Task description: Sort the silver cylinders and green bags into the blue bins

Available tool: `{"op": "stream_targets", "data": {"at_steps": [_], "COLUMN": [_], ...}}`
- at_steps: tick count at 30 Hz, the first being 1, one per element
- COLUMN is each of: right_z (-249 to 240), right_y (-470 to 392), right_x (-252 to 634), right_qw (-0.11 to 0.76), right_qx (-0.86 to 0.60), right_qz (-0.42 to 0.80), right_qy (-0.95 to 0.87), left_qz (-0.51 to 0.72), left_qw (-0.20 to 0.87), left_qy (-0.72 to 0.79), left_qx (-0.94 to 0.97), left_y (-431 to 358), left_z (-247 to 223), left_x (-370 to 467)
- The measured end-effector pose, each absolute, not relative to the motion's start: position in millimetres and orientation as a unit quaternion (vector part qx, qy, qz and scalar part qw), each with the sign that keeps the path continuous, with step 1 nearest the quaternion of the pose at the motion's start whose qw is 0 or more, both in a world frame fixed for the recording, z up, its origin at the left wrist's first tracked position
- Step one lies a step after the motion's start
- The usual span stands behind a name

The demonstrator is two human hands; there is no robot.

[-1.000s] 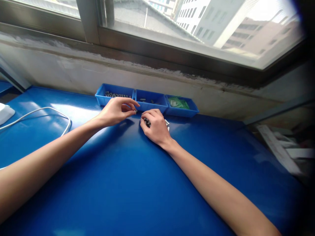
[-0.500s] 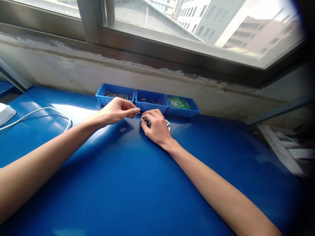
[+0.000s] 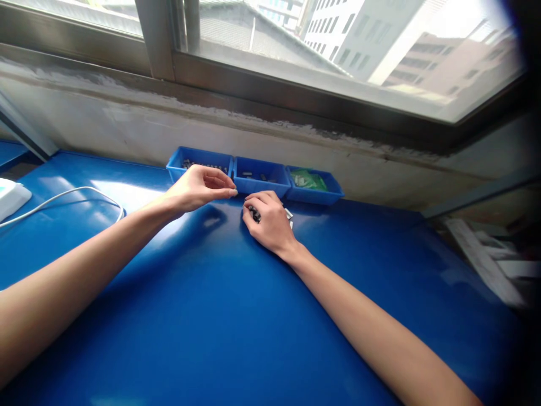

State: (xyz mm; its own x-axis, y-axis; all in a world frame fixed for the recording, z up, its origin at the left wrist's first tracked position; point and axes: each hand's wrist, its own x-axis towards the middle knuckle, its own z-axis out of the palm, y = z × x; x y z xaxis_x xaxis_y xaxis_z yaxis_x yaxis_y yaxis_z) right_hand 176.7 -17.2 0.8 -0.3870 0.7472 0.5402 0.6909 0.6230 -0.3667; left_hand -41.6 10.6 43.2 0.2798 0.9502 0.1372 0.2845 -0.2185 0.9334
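- L forearm [image 3: 93,251]: bare, lower left of frame up to upper-mid; smooth, slim, tapers twd wrist.
- R forearm [image 3: 359,316]: bare too, lower right of frame to ctr; same slim build, wider nr the bottom edge.
- L hand [image 3: 200,189], just L of upper ctr: bare, slender fingers, thumbnail [image 3: 233,193] visible.
- R hand [image 3: 270,223], abt ctr: bare, rounded back, slim fingers; nail detail too small to tell.
- Both wrists bare, narrower than forearms.

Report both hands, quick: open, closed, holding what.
Left hand: thumb and fingertips nearly together; anything held is too small to tell.
Right hand: curled over small dark parts; grip cannot be told.
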Motion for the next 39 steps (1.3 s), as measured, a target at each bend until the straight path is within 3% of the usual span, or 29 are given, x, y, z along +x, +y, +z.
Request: {"op": "stream_targets", "data": {"at_steps": [3,8,11,27,39], "right_z": [0.5,-0.1,-0.6,-1.5,-1.6], "right_y": [-17.1,-17.2,-16.9,-16.5,-15.9], "right_x": [176.5,176.8,177.2,176.6,177.3], "right_qw": [0.348,0.347,0.346,0.341,0.341], "right_qx": [-0.431,-0.431,-0.431,-0.434,-0.431], "right_qz": [0.038,0.038,0.039,0.03,0.032], "right_qy": [-0.832,-0.832,-0.833,-0.833,-0.835], "left_qz": [0.415,0.461,0.442,0.186,0.174], "left_qw": [0.364,0.121,0.062,-0.008,-0.018], "left_qy": [0.465,0.509,0.523,0.357,0.381], "left_qx": [0.692,0.717,0.726,0.915,0.908], "left_y": [14.0,20.0,22.3,11.7,9.0], "left_z": [44.4,50.7,50.2,14.4,19.0], "left_x": [-45.7,-65.7,-73.9,-41.2,-38.8]}}
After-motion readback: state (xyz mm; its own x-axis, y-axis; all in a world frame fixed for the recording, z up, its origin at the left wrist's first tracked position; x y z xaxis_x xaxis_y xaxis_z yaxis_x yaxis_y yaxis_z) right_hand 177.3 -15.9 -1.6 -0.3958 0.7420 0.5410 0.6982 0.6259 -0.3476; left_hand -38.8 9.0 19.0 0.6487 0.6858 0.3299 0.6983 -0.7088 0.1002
